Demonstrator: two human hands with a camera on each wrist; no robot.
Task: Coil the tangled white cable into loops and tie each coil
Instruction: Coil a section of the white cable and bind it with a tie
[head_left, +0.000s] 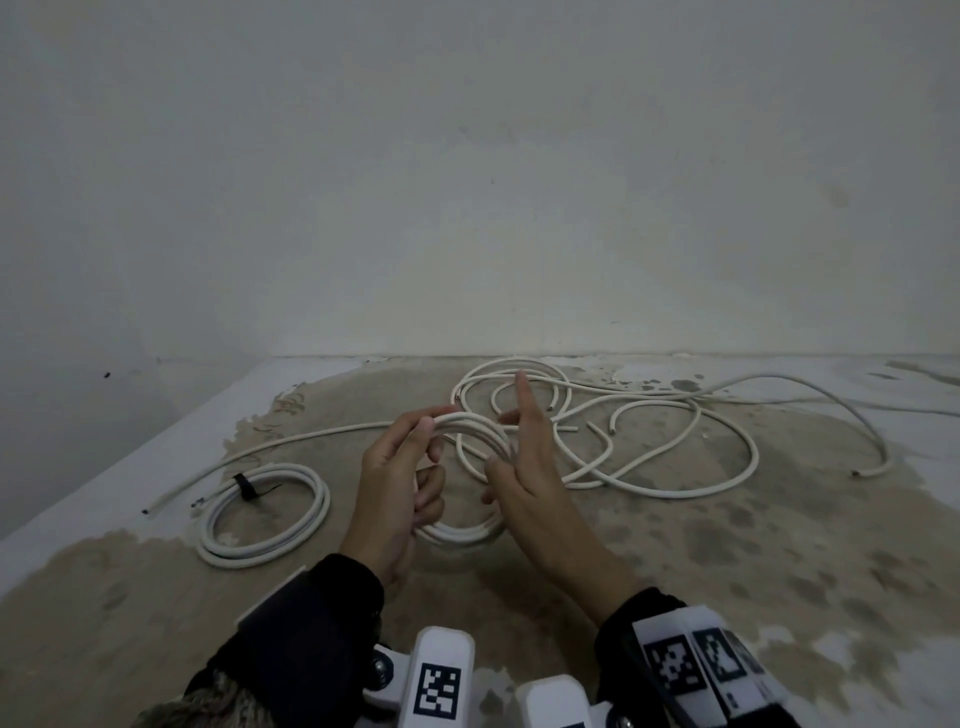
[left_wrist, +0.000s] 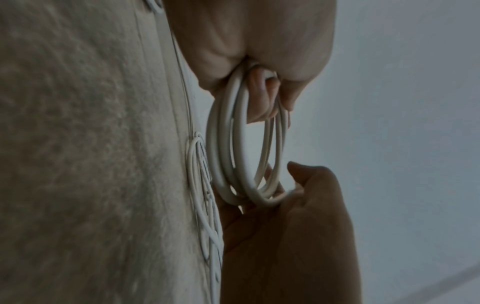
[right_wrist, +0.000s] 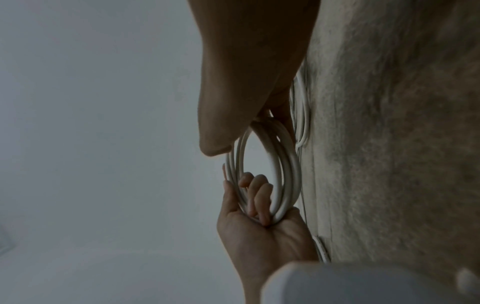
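Both hands hold the coil (head_left: 467, 431) between them, right hand (head_left: 530, 499) seemingly loosely.

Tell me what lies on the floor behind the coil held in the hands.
Behind the held coil, a tangle of loose white cable sprawls on the stained floor, reaching the wall. The right hand and the coil cover part of the tangle, so its full run cannot be seen.

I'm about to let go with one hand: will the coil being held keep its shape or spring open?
Likely springy: the untied coil keeps round loops only while the left hand grips it. The loose cable on the floor holds wide curves, so probably stiffish. The tied coil stays neat.
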